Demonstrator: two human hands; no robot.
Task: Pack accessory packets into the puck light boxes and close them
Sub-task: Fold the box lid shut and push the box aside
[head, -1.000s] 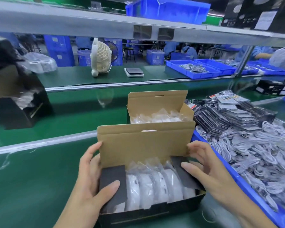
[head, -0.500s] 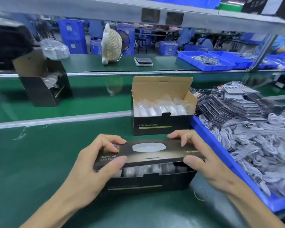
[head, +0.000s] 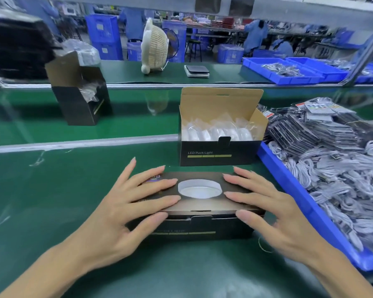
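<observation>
Both hands flat, fingers straight, gripping nothing: left hand [head: 125, 211], right hand [head: 267, 209] pressing closed box [head: 199, 214] lid; open box [head: 221, 134] at 12 o'clock.

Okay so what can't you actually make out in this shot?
- Head view: contents of the near box, covered by its lid and both hands, left hand, right hand.
- Whether the front tab is tucked: partly hidden.
- Near box front lettering: blurred.
- Blue bin contents: cut off at the right edge.
- Left box: blurred.

Green workbench [head: 52, 190], grey shelf rail [head: 310, 11] overhead, blue crates [head: 103, 33] behind
</observation>
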